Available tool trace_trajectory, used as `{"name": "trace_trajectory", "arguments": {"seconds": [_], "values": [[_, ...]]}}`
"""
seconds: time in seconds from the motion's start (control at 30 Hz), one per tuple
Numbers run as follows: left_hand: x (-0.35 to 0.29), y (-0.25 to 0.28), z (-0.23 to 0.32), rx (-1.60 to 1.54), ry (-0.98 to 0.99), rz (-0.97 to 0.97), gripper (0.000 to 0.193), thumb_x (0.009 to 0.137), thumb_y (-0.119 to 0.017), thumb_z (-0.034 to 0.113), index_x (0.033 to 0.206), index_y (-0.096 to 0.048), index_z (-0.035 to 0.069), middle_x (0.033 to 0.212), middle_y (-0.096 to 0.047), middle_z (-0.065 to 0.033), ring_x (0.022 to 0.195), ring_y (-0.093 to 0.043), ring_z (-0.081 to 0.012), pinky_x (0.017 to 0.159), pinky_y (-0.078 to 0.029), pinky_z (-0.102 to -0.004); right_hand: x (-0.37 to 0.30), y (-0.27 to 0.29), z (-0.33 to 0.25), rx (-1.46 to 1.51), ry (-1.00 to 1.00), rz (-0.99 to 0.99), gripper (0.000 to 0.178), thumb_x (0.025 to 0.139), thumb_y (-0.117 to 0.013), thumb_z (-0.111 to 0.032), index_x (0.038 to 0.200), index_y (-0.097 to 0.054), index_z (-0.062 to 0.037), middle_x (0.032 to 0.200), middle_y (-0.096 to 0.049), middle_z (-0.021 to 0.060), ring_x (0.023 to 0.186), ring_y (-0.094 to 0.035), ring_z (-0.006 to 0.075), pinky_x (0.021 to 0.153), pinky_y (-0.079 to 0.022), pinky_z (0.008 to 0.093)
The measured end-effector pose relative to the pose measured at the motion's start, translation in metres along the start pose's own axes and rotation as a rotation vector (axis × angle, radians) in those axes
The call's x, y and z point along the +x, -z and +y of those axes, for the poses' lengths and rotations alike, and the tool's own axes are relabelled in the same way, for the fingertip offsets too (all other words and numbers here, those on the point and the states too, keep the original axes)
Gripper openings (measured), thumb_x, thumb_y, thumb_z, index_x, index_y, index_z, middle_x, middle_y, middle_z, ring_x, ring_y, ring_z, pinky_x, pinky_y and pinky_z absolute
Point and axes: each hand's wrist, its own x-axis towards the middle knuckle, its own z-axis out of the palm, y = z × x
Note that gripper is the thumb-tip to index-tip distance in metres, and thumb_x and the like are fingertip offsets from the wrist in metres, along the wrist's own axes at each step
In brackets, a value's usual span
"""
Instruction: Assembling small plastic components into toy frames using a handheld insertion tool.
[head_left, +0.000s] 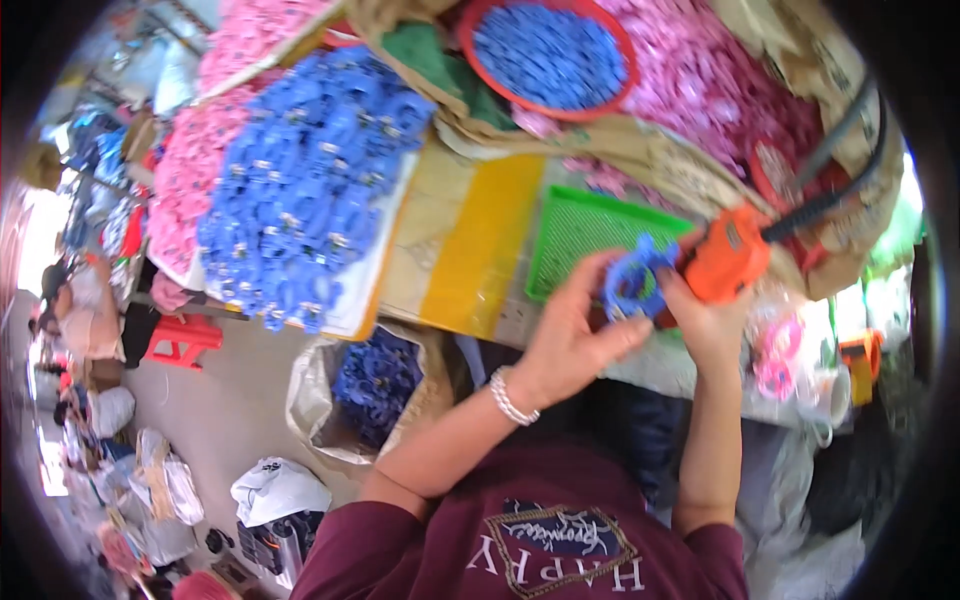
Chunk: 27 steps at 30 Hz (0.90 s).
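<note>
A blue ring-shaped plastic part (632, 285) with an open middle is held over the front edge of the table. My left hand (578, 335), a pale beaded bracelet on its wrist, grips the part from the left with thumb and fingers. From the right, my right hand (708, 315) has its thumb against the same part. An orange handheld tool (728, 257) with a thick dark cable sits right at my right fingers; whether they also hold it, I cannot tell. Behind the part lies a green mesh basket (590, 235).
A heap of blue parts (310, 185) covers the left of the table, beside pink parts (185, 190). A red bowl (625, 65) of blue pieces stands at the back. Below the table edge stands an open sack (315, 400) of darker blue parts. A red stool (185, 340) is further left.
</note>
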Motion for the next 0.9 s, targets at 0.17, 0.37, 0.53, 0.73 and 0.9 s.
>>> {"name": "trace_trajectory", "arguments": {"seconds": [0.17,0.37,0.53,0.73,0.9], "values": [[-0.002,0.002,-0.005,-0.029,-0.019,-0.034,0.056,0.084,-0.066,0.007,0.131,-0.036,0.004,0.103,-0.056,-0.0038,0.074,-0.060,-0.0097,0.059,-0.049,-0.0239,-0.002,0.000,-0.001,0.096,-0.086,-0.046,0.027,0.072,-0.066,0.005,0.092,-0.051,-0.0043,0.076,-0.052,0.0012,0.058,-0.051,0.0077,0.048,-0.042,0.0218],[-0.005,0.005,0.007,0.049,-0.181,0.091,0.055,0.084,-0.064,0.003,0.131,-0.036,0.004,0.109,-0.057,-0.0062,0.075,-0.061,-0.0108,0.059,-0.052,-0.0236,-0.001,-0.003,-0.006,0.153,-0.004,-0.038,0.027,0.073,-0.068,0.000,0.094,-0.052,-0.0032,0.079,-0.054,0.0022,0.067,-0.053,0.0091,0.059,-0.045,0.0246],[-0.014,0.018,0.061,-0.034,-0.346,0.299,0.054,0.084,-0.063,0.000,0.131,-0.035,0.004,0.112,-0.058,-0.0085,0.076,-0.063,-0.0136,0.060,-0.053,-0.0249,0.001,0.005,-0.003,0.288,-0.019,-0.102,0.030,0.078,-0.069,-0.009,0.101,-0.051,-0.0017,0.081,-0.056,0.0042,0.069,-0.055,0.0111,0.063,-0.047,0.0258],[-0.040,0.027,0.094,-0.051,-0.507,0.386,0.059,0.083,-0.062,-0.004,0.133,-0.031,0.006,0.114,-0.057,-0.0129,0.080,-0.065,-0.0182,0.062,-0.056,-0.0280,-0.006,0.003,0.000,0.309,-0.027,-0.112,0.031,0.081,-0.065,-0.011,0.105,-0.049,-0.0008,0.083,-0.056,0.0056,0.069,-0.056,0.0126,0.062,-0.047,0.0269],[-0.058,0.021,0.095,0.015,-0.690,0.431,0.063,0.083,-0.062,-0.006,0.135,-0.028,0.005,0.116,-0.056,-0.0165,0.079,-0.066,-0.0198,0.064,-0.057,-0.0307,-0.010,-0.003,-0.010,0.448,0.021,-0.164,0.033,0.083,-0.063,-0.015,0.108,-0.048,-0.0002,0.086,-0.057,0.0079,0.070,-0.057,0.0139,0.064,-0.048,0.0291]]}}
